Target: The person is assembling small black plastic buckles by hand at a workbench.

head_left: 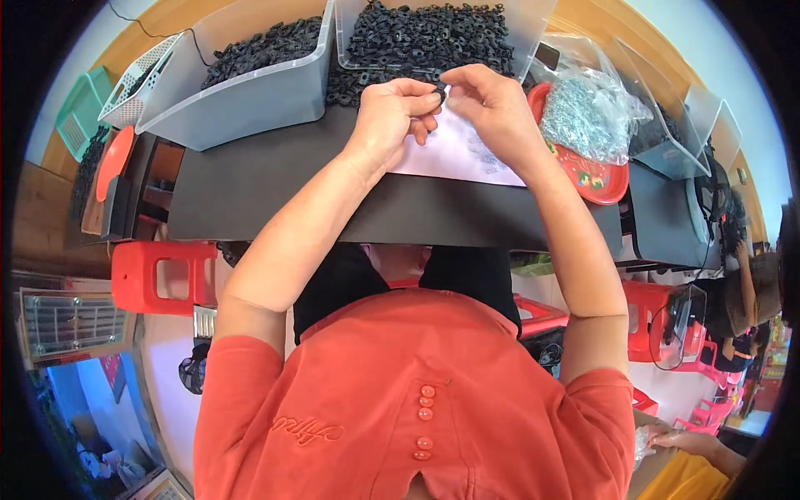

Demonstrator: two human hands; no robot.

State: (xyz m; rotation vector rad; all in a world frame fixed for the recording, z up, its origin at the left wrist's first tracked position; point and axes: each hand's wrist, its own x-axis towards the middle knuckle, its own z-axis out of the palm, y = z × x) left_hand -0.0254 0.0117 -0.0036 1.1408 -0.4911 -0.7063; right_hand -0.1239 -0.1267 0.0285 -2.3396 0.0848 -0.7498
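Note:
My left hand (398, 110) and my right hand (490, 104) meet over a white sheet of paper (457, 154) on the black table top (250, 192). Both pinch one small black part (440, 92) between their fingertips. Just beyond the hands, a clear bin (521, 37) holds a heap of the same small black parts (425, 37), and some of them spill onto the table under it.
A second clear bin (242, 104) of black parts stands at the left. A clear bag of small metal pieces (583, 112) rests on a red tray (596, 179) at the right. Red plastic stools (162, 275) stand below the table. Another person's hand (687, 440) shows at lower right.

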